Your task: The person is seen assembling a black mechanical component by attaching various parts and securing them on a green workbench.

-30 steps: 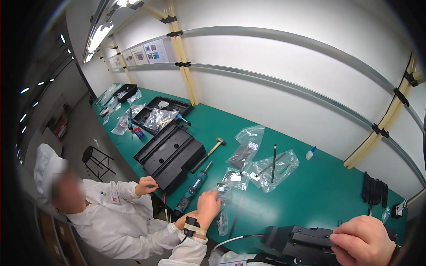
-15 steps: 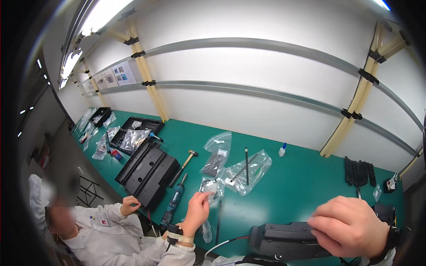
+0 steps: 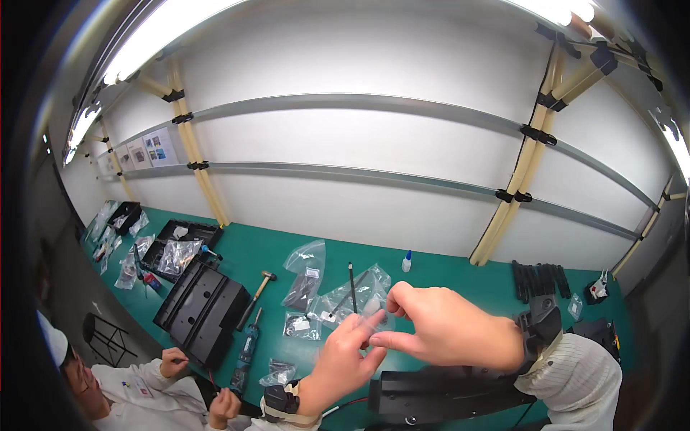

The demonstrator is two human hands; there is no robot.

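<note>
Near the middle of the bench, my left hand (image 3: 346,363) and my right hand (image 3: 449,323) have come close together. Pinched between their fingertips is a small clear plastic bag (image 3: 371,325); its contents are too blurred to name. Below my right hand lies a long black plastic housing (image 3: 424,395) with a cable at its left end, partly hidden by my hand and forearm. Left of my fingers, a small clear bag with a white label (image 3: 299,326) rests on the green bench (image 3: 460,280). A larger clear bag (image 3: 341,296) with a black rod (image 3: 352,286) lies just beyond.
Leftward are a power screwdriver (image 3: 246,357), a hammer (image 3: 259,294) and a black ribbed housing (image 3: 203,309). A co-worker's hand (image 3: 173,363) touches that housing's near side. A small blue-capped bottle (image 3: 407,261) stands behind; several black parts (image 3: 539,280) lie at right.
My left hand has lifted from the small bags on the bench, and my right hand has left the long housing to meet it around a clear bag. The whole view has shifted rightward.
</note>
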